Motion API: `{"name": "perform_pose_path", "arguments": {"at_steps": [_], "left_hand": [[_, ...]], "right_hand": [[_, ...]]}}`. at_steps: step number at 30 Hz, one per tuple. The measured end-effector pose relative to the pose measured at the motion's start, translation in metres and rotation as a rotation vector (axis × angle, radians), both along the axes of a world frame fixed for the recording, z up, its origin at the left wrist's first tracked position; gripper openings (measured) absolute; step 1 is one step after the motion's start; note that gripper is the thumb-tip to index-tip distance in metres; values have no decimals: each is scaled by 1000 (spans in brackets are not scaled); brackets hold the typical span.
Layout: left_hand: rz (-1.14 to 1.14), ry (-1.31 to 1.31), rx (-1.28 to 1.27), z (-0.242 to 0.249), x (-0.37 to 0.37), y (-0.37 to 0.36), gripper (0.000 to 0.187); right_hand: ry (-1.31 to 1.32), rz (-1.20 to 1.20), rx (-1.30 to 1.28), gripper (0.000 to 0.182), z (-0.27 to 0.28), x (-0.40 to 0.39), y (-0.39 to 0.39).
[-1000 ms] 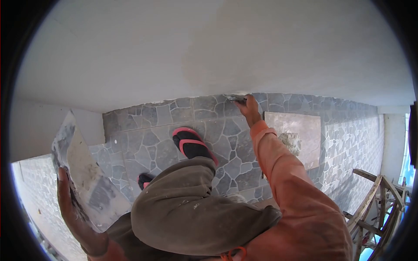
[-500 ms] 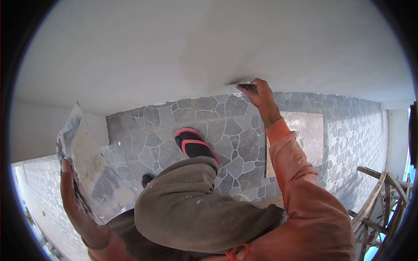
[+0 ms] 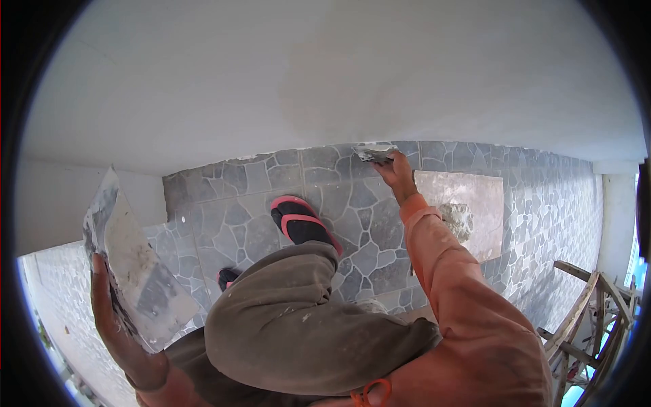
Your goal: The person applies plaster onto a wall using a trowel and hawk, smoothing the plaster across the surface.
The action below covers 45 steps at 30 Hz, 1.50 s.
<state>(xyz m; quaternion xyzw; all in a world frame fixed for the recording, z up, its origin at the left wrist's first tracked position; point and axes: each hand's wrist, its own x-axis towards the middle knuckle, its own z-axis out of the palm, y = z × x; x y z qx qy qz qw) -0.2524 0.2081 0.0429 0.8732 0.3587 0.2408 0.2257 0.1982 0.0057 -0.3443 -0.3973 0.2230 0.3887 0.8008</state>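
Note:
My right hand (image 3: 397,175) is closed round a putty knife (image 3: 373,153), its wide blade turned up and carrying white putty. The blade is just in front of the foot of the pale wall (image 3: 203,88), apart from it as far as I can see. A darker, damp-looking patch (image 3: 325,88) marks the wall above. At the left, my left hand (image 3: 112,315) grips a thin, putty-smeared sheet (image 3: 146,271) along its outer edge, the thumb raised at its side. The sheet is tilted, with grey and white smears over its face.
Grey stone-pattern tiles (image 3: 359,224) cover the floor. A pinkish board (image 3: 478,197) with a lump of putty (image 3: 458,220) lies to the right. My foot wears a black-and-pink flip-flop (image 3: 304,220). Wooden trestle pieces (image 3: 590,312) stand at lower right; a low ledge (image 3: 88,210) at left.
My right hand has drawn the putty knife down and back from the wall, turning the blade so its putty shows. The lump on the board has come into view. My left hand has barely shifted.

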Motion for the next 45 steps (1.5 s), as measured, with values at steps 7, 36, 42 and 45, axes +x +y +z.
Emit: {"name": "perform_pose_path", "arguments": {"at_steps": [7, 36, 42, 45], "left_hand": [[-31, 29, 59, 2, 0, 1, 72], [16, -71, -18, 0, 8, -2, 56], [-16, 35, 100, 2, 8, -2, 67], [-24, 27, 124, 1, 6, -1, 63]], "right_hand": [[-66, 15, 26, 43, -1, 14, 27], [9, 40, 61, 41, 20, -28, 13], [-50, 45, 94, 41, 8, -12, 48], [-35, 17, 52, 43, 18, -7, 54]]}}
